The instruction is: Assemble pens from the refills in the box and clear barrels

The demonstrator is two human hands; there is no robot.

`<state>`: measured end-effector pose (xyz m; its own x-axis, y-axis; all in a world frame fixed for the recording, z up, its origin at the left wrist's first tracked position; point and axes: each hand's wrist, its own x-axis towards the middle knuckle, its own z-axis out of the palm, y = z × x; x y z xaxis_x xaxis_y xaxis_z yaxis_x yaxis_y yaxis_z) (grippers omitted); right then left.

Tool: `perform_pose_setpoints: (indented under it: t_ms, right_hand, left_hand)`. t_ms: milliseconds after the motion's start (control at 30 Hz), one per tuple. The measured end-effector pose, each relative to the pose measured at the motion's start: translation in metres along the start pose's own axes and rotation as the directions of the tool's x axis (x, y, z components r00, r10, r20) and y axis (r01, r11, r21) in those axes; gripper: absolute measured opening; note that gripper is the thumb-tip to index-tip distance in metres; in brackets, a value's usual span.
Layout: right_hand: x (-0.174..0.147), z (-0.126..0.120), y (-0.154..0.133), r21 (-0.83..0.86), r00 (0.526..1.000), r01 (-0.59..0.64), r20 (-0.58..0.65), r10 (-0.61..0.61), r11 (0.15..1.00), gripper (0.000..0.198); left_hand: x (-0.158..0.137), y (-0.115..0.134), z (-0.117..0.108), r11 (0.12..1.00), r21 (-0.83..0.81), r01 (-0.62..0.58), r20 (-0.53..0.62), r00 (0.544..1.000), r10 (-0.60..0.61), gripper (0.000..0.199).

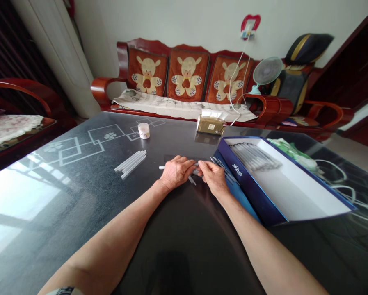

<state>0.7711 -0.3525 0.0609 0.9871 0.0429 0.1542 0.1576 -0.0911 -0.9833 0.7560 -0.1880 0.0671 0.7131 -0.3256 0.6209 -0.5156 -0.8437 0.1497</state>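
Note:
My left hand [177, 173] is closed around a slim pale tube [161, 167] that looks like a pen barrel; one end sticks out to its left. At the tube's other end, my right hand [213, 177] pinches with thumb and forefinger, close to my left fingertips. What exactly lies between those fingertips is too small to make out. Below the hands a short grey piece [192, 180] rests on the dark table. A bundle of similar pale tubes [131, 164] lies to the left. Thin dark rods [223, 169] lie just right of my right hand, beside the box.
An open blue box [307, 196] with white lining holds many grey tubes [254, 155]. Further back stand a small white cup-like container [144, 131] and a tissue box [211, 124]. A green-white plastic bag [294, 153] and white cables [344, 188] lie at the right.

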Motion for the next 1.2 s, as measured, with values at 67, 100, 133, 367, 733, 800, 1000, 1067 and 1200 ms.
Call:
perform_pose_setpoints:
  t_ms: [67, 100, 133, 367, 733, 800, 1000, 1067, 1200]
  right_hand:
    - [0.000, 0.001, -0.001, 0.001, 1.000, -0.029, -0.012, 0.029, 1.000, 0.034]
    - [0.000, 0.001, -0.002, 0.013, 0.999, -0.045, -0.011, 0.045, 0.999, 0.035]
    - [0.001, 0.002, -0.003, 0.032, 0.998, -0.060, -0.008, 0.060, 0.998, 0.035]
    - [0.003, 0.005, -0.003, 0.156, 0.997, -0.072, 0.051, 0.065, 0.985, 0.034]
    - [0.002, 0.002, 0.001, -0.190, 0.998, 0.036, 0.060, -0.025, 0.981, 0.034]
    - [0.004, 0.003, 0.005, -0.133, 0.996, 0.057, 0.069, -0.048, 0.990, 0.030]
    - [0.003, 0.003, 0.003, -0.116, 0.999, 0.034, 0.034, -0.030, 0.993, 0.041]
    - [0.001, 0.002, -0.001, -0.198, 0.999, 0.029, 0.037, -0.022, 0.980, 0.039]
    - [0.002, 0.002, 0.000, -0.192, 0.996, 0.074, 0.070, -0.062, 0.979, 0.033]
  left_hand:
    - [0.000, -0.001, 0.001, 1.000, 0.005, 0.000, -0.010, 1.000, 0.000, 0.032]
    - [0.000, -0.002, 0.002, 1.000, 0.002, 0.005, -0.013, 1.000, -0.005, 0.030]
    - [0.001, -0.003, 0.002, 1.000, -0.004, 0.008, -0.014, 1.000, -0.008, 0.029]
    - [0.003, -0.006, 0.000, 1.000, 0.013, 0.021, 0.047, 0.999, -0.022, 0.034]
    - [0.003, -0.008, 0.001, 0.999, 0.022, 0.039, 0.085, 0.996, -0.040, 0.035]
    - [0.003, -0.008, 0.001, 0.999, 0.023, 0.044, 0.082, 0.996, -0.046, 0.035]
    - [0.002, -0.008, 0.001, 0.999, 0.017, 0.047, 0.076, 0.996, -0.048, 0.036]
    - [0.002, -0.007, 0.002, 0.999, 0.018, 0.038, 0.079, 0.996, -0.039, 0.035]
    - [0.002, -0.007, 0.002, 0.999, 0.027, 0.037, 0.085, 0.996, -0.039, 0.035]
